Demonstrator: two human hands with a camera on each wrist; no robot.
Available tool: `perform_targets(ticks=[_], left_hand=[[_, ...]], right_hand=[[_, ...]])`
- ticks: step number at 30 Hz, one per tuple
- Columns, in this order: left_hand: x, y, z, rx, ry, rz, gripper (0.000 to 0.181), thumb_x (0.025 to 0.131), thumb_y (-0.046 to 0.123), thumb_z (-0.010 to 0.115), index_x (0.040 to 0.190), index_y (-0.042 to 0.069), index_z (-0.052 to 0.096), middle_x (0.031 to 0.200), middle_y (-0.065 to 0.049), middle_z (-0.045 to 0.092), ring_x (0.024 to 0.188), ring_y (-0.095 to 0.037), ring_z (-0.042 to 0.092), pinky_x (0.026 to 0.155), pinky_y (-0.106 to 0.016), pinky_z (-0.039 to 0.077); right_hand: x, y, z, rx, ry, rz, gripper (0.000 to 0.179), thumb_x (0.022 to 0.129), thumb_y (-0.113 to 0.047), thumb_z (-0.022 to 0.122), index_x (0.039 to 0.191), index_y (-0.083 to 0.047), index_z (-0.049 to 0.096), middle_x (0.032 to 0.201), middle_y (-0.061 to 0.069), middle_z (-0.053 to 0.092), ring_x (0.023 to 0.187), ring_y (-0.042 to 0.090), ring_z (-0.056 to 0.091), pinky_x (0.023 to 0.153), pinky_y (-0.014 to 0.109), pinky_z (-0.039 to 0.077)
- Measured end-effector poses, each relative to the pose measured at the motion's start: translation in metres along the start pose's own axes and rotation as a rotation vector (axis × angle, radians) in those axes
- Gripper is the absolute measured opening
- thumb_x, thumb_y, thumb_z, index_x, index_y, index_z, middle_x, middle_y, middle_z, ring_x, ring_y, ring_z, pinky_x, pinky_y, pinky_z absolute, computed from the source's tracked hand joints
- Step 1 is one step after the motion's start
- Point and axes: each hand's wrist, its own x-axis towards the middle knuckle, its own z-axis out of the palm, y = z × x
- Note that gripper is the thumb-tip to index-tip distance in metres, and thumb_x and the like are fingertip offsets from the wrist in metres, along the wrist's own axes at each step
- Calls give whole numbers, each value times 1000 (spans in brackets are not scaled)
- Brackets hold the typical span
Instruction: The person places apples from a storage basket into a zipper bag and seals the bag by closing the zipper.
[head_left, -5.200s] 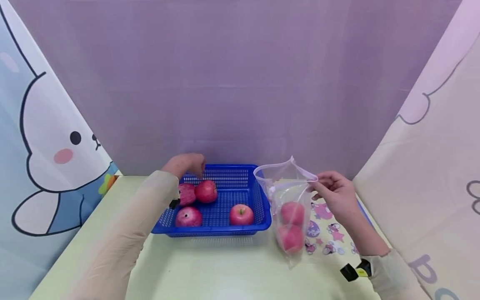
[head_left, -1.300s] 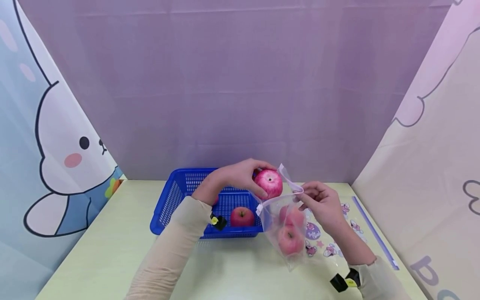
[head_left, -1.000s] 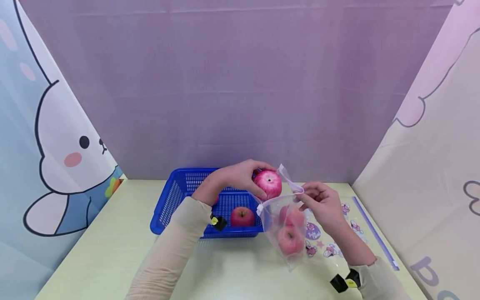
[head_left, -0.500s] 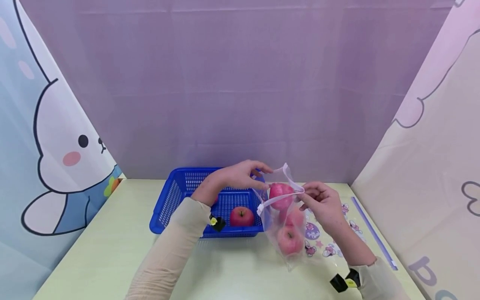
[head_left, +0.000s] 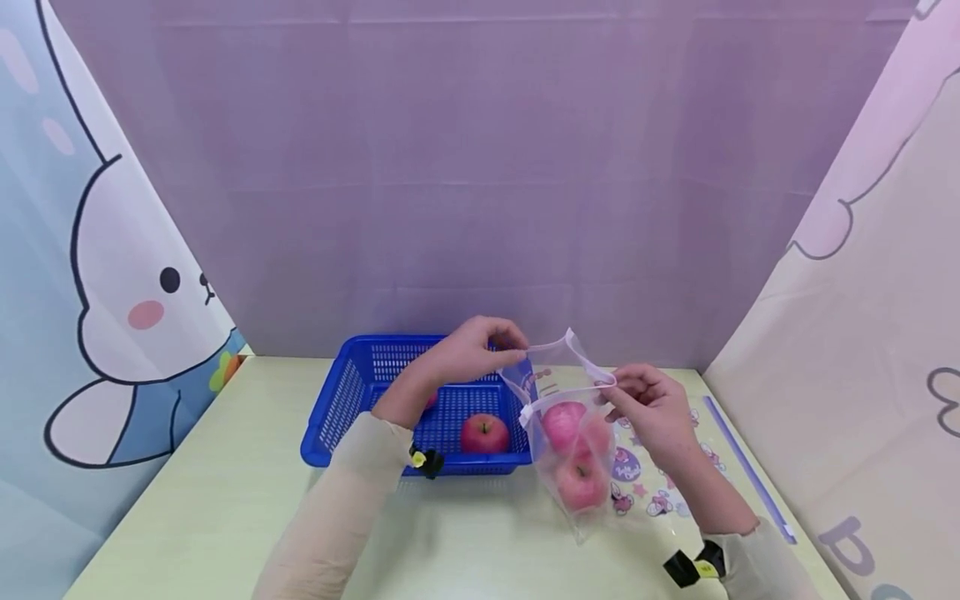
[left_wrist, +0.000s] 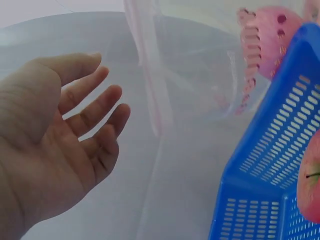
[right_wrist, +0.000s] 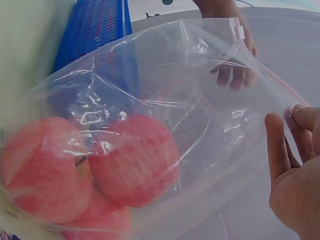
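Observation:
My right hand point(head_left: 656, 408) pinches the rim of a clear zip bag point(right_wrist: 200, 55) between thumb and fingers, and the bag's mouth gapes. Inside lie three red apples: a streaked apple point(right_wrist: 135, 165) on top, a second apple point(right_wrist: 45, 170) with its stem showing, and a third apple point(right_wrist: 100, 220) partly hidden beneath. Left of the bag's mouth, above the basket's right end, is my left hand point(head_left: 472, 350). Its fingers are loosely bent, and the left wrist view shows the palm point(left_wrist: 60, 155) with nothing in it.
A blue basket point(head_left: 330, 417) stands left of the bag. One apple point(head_left: 484, 433) sits at its front right; another apple point(head_left: 431, 401) is mostly hidden behind my left wrist. Flat plastic with cartoon prints point(head_left: 660, 502) lies right of the bag, near a purple strip point(head_left: 750, 471).
My left hand brought a streaked apple from the basket to the bag's mouth and let go. The apple dropped onto the other two, and the hand moved slightly left. My right hand kept its pinch.

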Motion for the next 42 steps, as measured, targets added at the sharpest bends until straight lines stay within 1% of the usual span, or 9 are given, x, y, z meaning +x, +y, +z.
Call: perform_targets(ticks=[4, 8, 13, 17, 20, 25, 34, 39, 42], left_hand=[[-16, 10, 5, -20, 18, 22, 9, 94, 23, 66, 100, 17, 69, 91, 2, 66, 82, -17, 60, 72, -30, 53], [-31, 20, 12, -13, -18, 36, 6, 92, 25, 69, 94, 19, 69, 87, 3, 66, 76, -17, 60, 66, -30, 54], [-50, 28, 24, 44, -16, -26, 15, 85, 34, 76, 87, 23, 66, 80, 6, 64, 70, -17, 60, 60, -30, 53], [-62, 28, 39, 125, 96, -71, 18, 83, 40, 76, 89, 26, 66, 78, 10, 62, 68, -12, 58, 59, -27, 51], [-67, 25, 53, 114, 174, -96, 14, 86, 40, 73, 88, 26, 69, 75, 12, 62, 65, -12, 57, 56, -26, 50], [-69, 21, 76, 9, 294, -97, 11, 89, 33, 70, 87, 22, 72, 70, 9, 62, 61, -13, 55, 51, -26, 48], [-67, 19, 105, -196, 620, -72, 12, 89, 25, 72, 88, 14, 78, 69, 7, 64, 58, -12, 54, 49, -24, 47], [-64, 21, 108, -262, 678, -82, 14, 93, 23, 68, 89, 12, 77, 72, 3, 65, 61, -12, 55, 51, -23, 48], [-65, 25, 106, -269, 698, -68, 13, 93, 18, 67, 89, 10, 75, 73, 2, 65, 61, -12, 54, 50, -22, 45]], right_hand=[[-1, -2, 0, 6, -9, 3, 15, 88, 7, 66, 101, 10, 59, 83, 9, 70, 71, 19, 69, 57, 31, 56], [0, -3, -1, 2, -26, -3, 20, 88, 5, 66, 107, 7, 60, 85, 10, 69, 73, 19, 68, 57, 31, 56], [1, -4, 0, -23, -49, -56, 26, 88, 7, 66, 114, 7, 61, 87, 13, 68, 72, 18, 68, 56, 29, 56], [1, -4, 3, -59, -21, -92, 27, 87, 9, 66, 114, 8, 61, 85, 16, 68, 69, 18, 67, 52, 28, 55], [1, -3, 4, -73, 17, -110, 27, 86, 12, 65, 112, 10, 61, 84, 16, 68, 67, 18, 67, 50, 28, 54], [0, -3, 5, -86, 49, -130, 27, 85, 14, 65, 112, 11, 60, 84, 12, 69, 67, 17, 67, 50, 26, 53], [-4, -7, 6, -149, 125, -109, 22, 86, 11, 66, 107, 9, 61, 81, 17, 66, 63, 15, 64, 52, 26, 54], [-10, -14, 7, -231, 157, -144, 24, 84, 11, 68, 107, 6, 64, 75, 12, 63, 55, 16, 59, 50, 25, 53], [-16, -23, 9, -273, 132, -192, 25, 82, 14, 68, 106, 7, 64, 69, 13, 61, 51, 16, 58, 47, 24, 52]])
